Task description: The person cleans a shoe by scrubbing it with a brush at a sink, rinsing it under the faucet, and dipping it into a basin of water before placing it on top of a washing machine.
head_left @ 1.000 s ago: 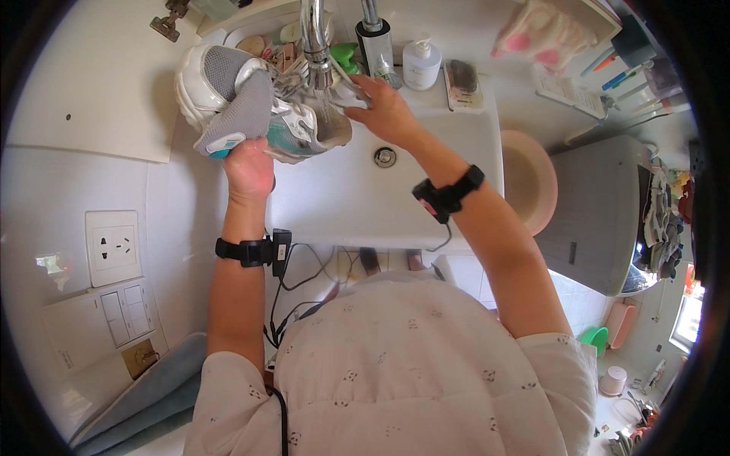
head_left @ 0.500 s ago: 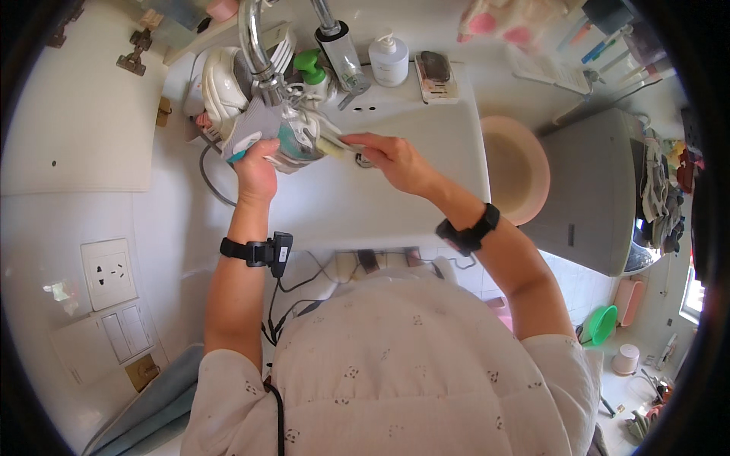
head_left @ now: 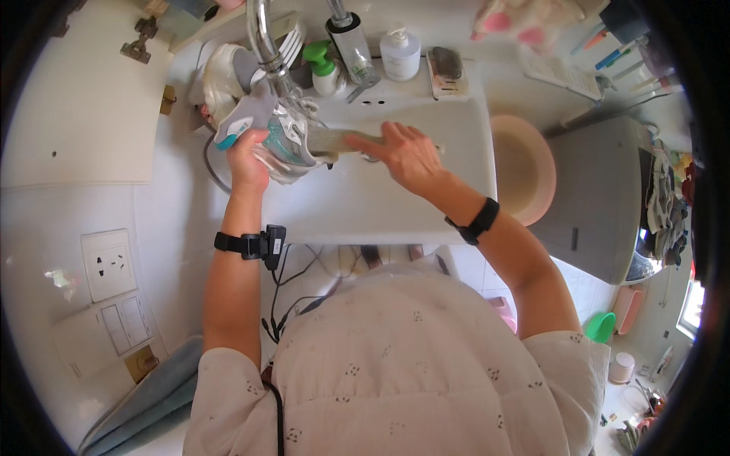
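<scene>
My left hand (head_left: 248, 161) is closed around the heel end of a grey, white and teal sneaker (head_left: 289, 138), held tilted over the left side of the white sink (head_left: 342, 213). Water runs onto the shoe from the chrome faucet (head_left: 262, 34) above it. In my right hand (head_left: 413, 159) is the handle of a pale scrub brush (head_left: 333, 140), the index finger stretched along it. The brush's far end meets the toe of the sneaker; its bristles are hard to make out. A second, white shoe (head_left: 219, 83) lies behind my left hand.
Along the sink's back edge stand a green-topped pump bottle (head_left: 323, 68), a white pump bottle (head_left: 400, 55) and a soap dish (head_left: 449, 74). A pink basin (head_left: 525, 171) sits right of the sink, beside a grey appliance (head_left: 597, 197). Cables (head_left: 277, 296) hang near my left forearm.
My right hand has shifted slightly right, and more of the brush shows. The sneaker has turned a little in my left hand. The whole view has shifted slightly.
</scene>
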Tool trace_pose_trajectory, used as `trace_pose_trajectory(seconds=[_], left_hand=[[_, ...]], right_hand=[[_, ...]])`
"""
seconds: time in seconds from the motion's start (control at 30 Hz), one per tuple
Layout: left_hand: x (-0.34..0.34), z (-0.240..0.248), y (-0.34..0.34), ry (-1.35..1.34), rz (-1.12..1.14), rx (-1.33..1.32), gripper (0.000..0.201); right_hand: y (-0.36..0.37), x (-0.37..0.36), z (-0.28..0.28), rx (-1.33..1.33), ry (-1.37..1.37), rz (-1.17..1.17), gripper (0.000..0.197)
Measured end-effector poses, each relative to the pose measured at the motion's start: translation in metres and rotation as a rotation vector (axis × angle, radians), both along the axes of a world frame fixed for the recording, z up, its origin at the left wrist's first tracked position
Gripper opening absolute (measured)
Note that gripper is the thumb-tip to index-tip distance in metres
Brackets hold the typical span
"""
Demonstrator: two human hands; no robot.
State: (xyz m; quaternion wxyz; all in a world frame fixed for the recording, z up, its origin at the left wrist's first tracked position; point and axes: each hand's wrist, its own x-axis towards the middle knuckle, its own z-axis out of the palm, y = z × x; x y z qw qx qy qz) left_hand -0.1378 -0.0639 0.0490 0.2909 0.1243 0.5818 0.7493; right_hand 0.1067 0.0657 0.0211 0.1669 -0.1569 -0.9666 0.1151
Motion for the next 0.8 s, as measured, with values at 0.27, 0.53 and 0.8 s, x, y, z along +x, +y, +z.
trace_pose_trajectory(seconds=[0.27,0.53,0.8], left_hand=[[0.009,-0.001,-0.005,0.242,-0.008,-0.149,0.063],[0.029,0.002,-0.004,0.436,0.059,-0.125,0.058],[0.038,0.009,-0.008,0.097,0.083,0.195,0.021]], right_hand=[[-0.009,0.043,-0.088,-0.229,-0.356,-0.087,0.044],[-0.020,-0.023,-0.052,-0.979,-0.050,-0.134,0.027],[-0.014,-0.104,0.030,-1.161,-0.170,-0.211,0.039]])
